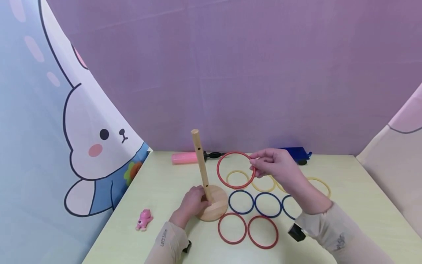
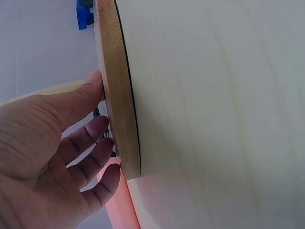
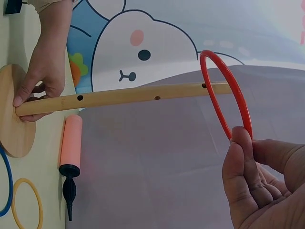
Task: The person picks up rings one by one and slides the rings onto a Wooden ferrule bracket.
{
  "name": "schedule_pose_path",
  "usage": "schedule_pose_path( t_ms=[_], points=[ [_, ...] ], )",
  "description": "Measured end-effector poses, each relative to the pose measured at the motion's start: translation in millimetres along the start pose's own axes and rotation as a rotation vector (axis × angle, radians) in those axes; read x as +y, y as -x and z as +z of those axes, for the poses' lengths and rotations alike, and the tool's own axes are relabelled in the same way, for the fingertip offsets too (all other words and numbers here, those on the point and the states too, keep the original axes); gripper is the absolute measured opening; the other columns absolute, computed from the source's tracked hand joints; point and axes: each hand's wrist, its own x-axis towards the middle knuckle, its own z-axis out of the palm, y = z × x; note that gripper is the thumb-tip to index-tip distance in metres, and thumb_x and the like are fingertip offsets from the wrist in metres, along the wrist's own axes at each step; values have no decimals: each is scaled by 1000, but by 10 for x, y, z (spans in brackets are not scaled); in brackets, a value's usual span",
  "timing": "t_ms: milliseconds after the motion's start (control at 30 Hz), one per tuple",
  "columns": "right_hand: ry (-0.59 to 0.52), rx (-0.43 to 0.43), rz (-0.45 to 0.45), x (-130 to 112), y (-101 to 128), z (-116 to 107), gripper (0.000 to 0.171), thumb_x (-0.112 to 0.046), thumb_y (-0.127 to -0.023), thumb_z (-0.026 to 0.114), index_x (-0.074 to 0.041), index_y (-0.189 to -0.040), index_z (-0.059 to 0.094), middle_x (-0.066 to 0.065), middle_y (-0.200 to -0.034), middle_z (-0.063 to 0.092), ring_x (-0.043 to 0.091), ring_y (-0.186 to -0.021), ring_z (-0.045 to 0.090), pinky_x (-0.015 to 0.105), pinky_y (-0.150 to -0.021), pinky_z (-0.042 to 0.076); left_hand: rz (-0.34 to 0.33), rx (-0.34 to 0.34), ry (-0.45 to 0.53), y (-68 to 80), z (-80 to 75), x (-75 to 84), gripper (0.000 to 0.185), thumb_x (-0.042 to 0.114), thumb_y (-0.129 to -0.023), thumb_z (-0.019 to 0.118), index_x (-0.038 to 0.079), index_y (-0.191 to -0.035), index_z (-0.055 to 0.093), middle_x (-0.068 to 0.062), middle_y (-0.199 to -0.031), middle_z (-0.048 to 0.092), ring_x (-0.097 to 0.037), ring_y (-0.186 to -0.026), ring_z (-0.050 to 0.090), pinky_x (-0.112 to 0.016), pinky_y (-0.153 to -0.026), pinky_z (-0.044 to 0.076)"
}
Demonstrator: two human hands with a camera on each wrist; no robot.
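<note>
Red ring [image 1: 235, 170] held up in right hand [image 1: 275, 164]. Peg [image 1: 201, 164] & base [image 1: 215, 208] pale natural wood, peg w/ small dark holes. Table [image 1: 158, 190] pale yellow-green. On it: 2 more red rings [image 1: 232, 228], 3 dark blue rings [image 1: 241, 202], yellow rings [image 1: 237, 179]. Pump [image 1: 184, 158] pink w/ black nozzle. Small toy [image 1: 144, 219] pink. Blue thing [image 1: 296, 152] at back edge. Backdrop [image 1: 250, 73] plain lilac. Left curtain [image 1: 29, 146] light blue w/ white rabbit, dark outline, pink cheek, blue top, orange-green flower. Sleeves [image 1: 333, 227] beige.
</note>
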Motion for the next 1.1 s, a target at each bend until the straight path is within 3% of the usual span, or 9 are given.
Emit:
schedule_pose_path(
  t_ms=[1100],
  points=[
    [-38,3,1,-261,-167,211,25,-14,-92,69,4,-110,66,16,-88,71,24,-72,68,36,-70,58,-42,-39,21,-12,11,-9,16,20,-79,81,14,-90,72,6,-86,59,-16,-81,47,-32,-72,42]
  ],
)
